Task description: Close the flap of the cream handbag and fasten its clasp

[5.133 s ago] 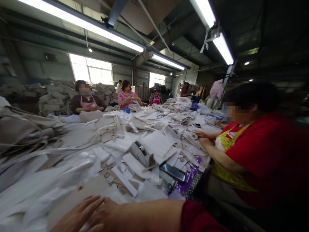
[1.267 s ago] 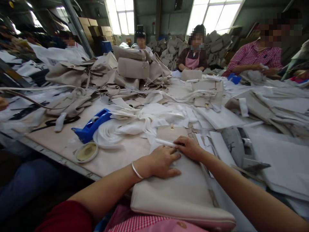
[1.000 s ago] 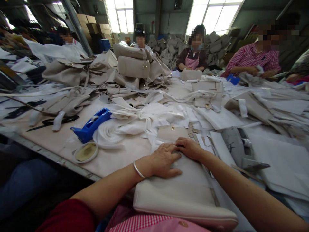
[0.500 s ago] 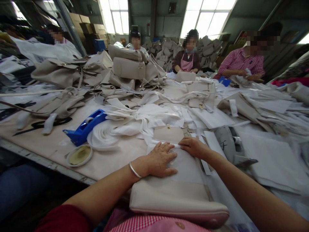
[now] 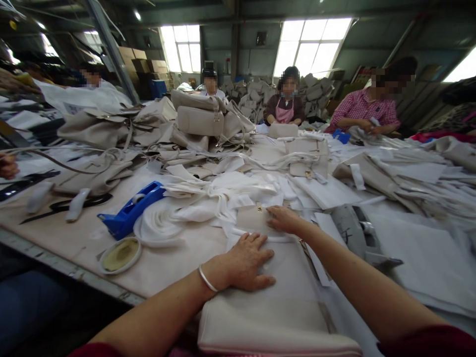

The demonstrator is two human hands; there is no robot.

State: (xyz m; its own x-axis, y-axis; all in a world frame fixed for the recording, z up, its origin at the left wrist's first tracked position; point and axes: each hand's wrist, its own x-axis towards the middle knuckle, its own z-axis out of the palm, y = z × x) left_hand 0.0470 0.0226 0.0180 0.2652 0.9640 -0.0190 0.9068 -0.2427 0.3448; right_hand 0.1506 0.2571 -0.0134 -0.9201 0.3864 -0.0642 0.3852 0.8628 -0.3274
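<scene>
A beige handbag [image 5: 275, 332] lies in front of me, its base towards my body. Thin white sheeting [image 5: 290, 265] covers its upper panel. My left hand [image 5: 247, 263], with a bangle at the wrist, rests flat on this sheeting, fingers spread. Beyond it extends a beige flap [image 5: 247, 218] with a small gold clasp [image 5: 259, 208]. My right hand [image 5: 284, 219] touches the flap's right side, fingers slightly bent and apart; its thumb is partly hidden. A white padded strip [image 5: 280, 239] runs across the bag between the hands.
Left are a blue tape dispenser [image 5: 132, 208], a rolled white strip [image 5: 158, 220] and a round dish [image 5: 121, 255]. A grey tape dispenser [image 5: 359, 233] stands right, beside white sheets [image 5: 427, 263]. Beige bags [image 5: 201, 119] are heaped behind; several people work across the table.
My right hand has left the white strip's right end and moved forward onto the flap. My left hand stays on the sheeting. The head view has tilted upward slightly.
</scene>
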